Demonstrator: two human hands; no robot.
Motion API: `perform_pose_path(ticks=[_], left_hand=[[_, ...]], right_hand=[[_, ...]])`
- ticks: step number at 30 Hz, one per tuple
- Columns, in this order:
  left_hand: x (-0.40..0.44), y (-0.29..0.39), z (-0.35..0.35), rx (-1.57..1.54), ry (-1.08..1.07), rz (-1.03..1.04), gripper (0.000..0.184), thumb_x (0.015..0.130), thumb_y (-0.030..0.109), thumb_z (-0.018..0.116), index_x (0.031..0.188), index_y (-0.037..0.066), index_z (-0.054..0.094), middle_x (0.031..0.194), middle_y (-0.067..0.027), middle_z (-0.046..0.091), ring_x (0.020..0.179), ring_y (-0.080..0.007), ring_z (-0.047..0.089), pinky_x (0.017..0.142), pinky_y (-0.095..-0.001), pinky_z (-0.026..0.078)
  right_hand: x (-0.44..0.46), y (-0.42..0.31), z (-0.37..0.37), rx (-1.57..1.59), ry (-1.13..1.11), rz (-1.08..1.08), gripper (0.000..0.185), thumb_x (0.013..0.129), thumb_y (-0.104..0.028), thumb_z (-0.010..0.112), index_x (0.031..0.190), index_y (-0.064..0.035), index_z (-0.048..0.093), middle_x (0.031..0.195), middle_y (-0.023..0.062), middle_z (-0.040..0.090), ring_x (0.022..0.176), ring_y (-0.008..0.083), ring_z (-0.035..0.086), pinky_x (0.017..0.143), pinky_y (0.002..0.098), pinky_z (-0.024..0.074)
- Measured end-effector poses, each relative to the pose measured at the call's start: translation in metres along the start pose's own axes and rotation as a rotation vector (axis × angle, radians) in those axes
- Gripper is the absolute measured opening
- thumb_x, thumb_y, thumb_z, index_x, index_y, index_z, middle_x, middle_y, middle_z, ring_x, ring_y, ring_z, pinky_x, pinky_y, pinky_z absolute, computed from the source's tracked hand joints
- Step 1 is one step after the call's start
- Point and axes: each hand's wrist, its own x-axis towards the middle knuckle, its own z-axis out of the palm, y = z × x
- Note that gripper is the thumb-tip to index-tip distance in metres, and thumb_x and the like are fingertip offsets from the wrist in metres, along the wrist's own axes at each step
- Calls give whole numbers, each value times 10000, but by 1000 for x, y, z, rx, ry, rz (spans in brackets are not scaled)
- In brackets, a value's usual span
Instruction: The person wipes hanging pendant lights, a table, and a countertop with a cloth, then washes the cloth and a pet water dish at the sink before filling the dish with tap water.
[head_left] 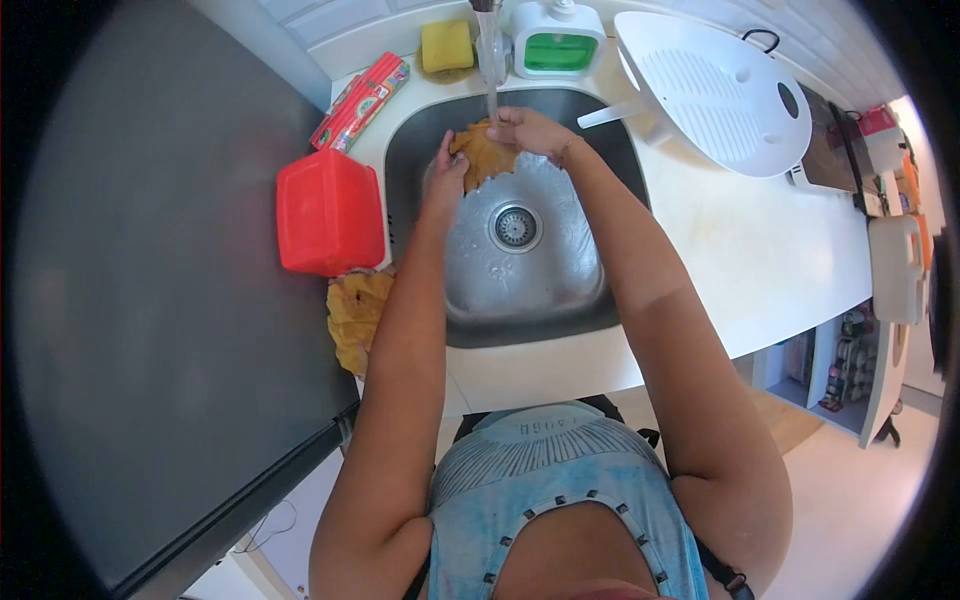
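Observation:
An orange-yellow cloth (485, 157) is spread between my hands at the back of the metal sink (520, 290), under water running from the tap (487, 35). My left hand (447, 165) holds its left edge, with the fingers pointing up. With fingers closed on the upper right edge, my right hand (527, 133) is beside the falling water. The lower edge of the cloth looks ragged and hangs above the sink floor, behind the drain (516, 228).
Left of the sink stand a red container (330, 212), a crumpled yellow cloth (358, 318) and a red-and-white package (362, 102). Behind are a yellow sponge (447, 46) and a green soap dispenser (558, 50). A white drying rack (725, 95) lies at the right.

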Motion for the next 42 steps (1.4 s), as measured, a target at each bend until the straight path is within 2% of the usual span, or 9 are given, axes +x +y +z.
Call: perform_pose_path(ticks=[5, 7, 16, 26, 28, 32, 35, 40, 42], left_hand=[[9, -11, 0, -176, -162, -86, 325, 957, 203, 405, 1256, 75, 387, 1197, -55, 498, 1098, -190, 495, 936, -330, 388], [10, -10, -1, -241, -135, -120, 302, 955, 230, 417, 1215, 77, 427, 1131, -56, 530, 1037, -174, 528, 902, -335, 420], [18, 29, 8, -131, -149, -198, 286, 942, 251, 437, 1090, 24, 529, 958, -49, 596, 799, -133, 571, 707, -268, 468], [26, 46, 29, -123, -306, -141, 370, 852, 202, 573, 1186, 60, 502, 1087, -61, 585, 987, -167, 569, 868, -295, 435], [20, 54, 33, 288, -341, -67, 474, 800, 70, 583, 1254, 80, 447, 1179, -39, 535, 1061, -141, 520, 886, -288, 417], [14, 61, 35, 405, -280, -159, 590, 738, -1, 612, 1281, 84, 400, 1184, -18, 523, 1060, -131, 513, 883, -275, 416], [16, 48, 35, 39, -427, 184, 501, 729, 25, 633, 1204, 43, 474, 1089, -49, 582, 937, -129, 571, 801, -256, 455], [28, 45, 33, 554, -374, -13, 509, 727, 27, 612, 1209, 24, 447, 1125, -69, 549, 1004, -133, 548, 817, -265, 443], [8, 55, 42, 392, -399, 85, 536, 710, 25, 617, 1212, 22, 429, 1135, -94, 536, 1028, -165, 538, 834, -287, 435]], right_hand=[[-1, -8, -6, -97, 17, 50, 228, 808, -242, 642, 946, -62, 626, 821, 35, 614, 768, 141, 553, 700, 304, 454], [1, -10, -14, -627, 134, -39, 202, 761, -226, 676, 869, -57, 656, 784, 47, 636, 748, 137, 574, 686, 306, 473], [-2, -40, 4, -67, 69, -41, 144, 729, -62, 661, 869, -50, 697, 773, 51, 663, 651, 109, 614, 570, 242, 508], [-20, -75, 3, -198, 12, 19, 119, 777, -22, 618, 880, 13, 664, 791, 68, 657, 656, 107, 611, 599, 219, 509], [-18, -74, 3, -153, 56, -33, 126, 785, -16, 601, 891, 8, 665, 796, 71, 655, 662, 106, 608, 596, 216, 505], [-25, -78, 8, -72, 21, -7, 139, 790, -7, 585, 903, 5, 665, 804, 73, 655, 684, 104, 603, 613, 216, 498], [-25, -77, 10, -79, -46, -13, 156, 785, 9, 577, 916, 11, 662, 816, 70, 655, 713, 103, 593, 629, 215, 485], [-27, -73, 6, -293, 8, -135, 193, 775, -20, 595, 955, -27, 665, 840, 45, 646, 743, 96, 576, 650, 219, 469], [-27, -68, -1, -200, 39, -101, 172, 763, -70, 627, 926, -41, 674, 787, 41, 635, 696, 103, 580, 604, 228, 476]])
